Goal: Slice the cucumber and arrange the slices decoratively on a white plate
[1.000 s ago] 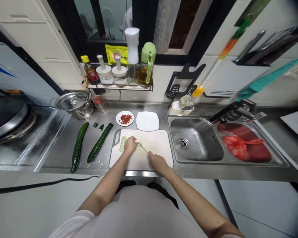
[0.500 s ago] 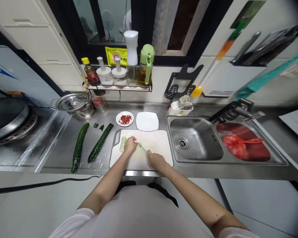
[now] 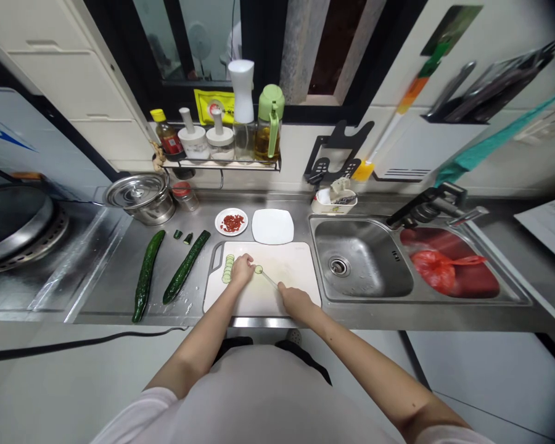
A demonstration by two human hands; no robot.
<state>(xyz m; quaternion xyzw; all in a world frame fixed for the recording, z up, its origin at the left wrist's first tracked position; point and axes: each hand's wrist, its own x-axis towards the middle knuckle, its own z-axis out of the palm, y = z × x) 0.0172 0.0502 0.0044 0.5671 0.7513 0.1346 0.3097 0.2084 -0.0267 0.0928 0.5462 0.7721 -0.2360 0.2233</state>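
My left hand (image 3: 242, 269) is curled over a piece of cucumber on the white cutting board (image 3: 289, 271), fingers pressed down on it. A row of cucumber slices (image 3: 228, 269) lies just left of that hand. My right hand (image 3: 295, 301) grips a knife (image 3: 267, 279) whose thin blade points up-left and meets a cut cucumber end (image 3: 258, 269) beside my left fingers. Two whole cucumbers (image 3: 143, 275) (image 3: 185, 266) lie on the steel counter to the left of the board, with two small cut ends (image 3: 183, 236) above them.
Behind the board sit a small dish of red bits (image 3: 231, 222) and a white square plate (image 3: 272, 226). A lidded steel pot (image 3: 139, 196) and a wok (image 3: 13, 222) stand left. A double sink (image 3: 361, 262) lies right, with a red bag (image 3: 432, 269) in its far basin. Bottles fill a rack (image 3: 222, 139).
Both hands stay on the board almost in place. The right hand has shifted slightly along with the knife. The view has drifted a little.
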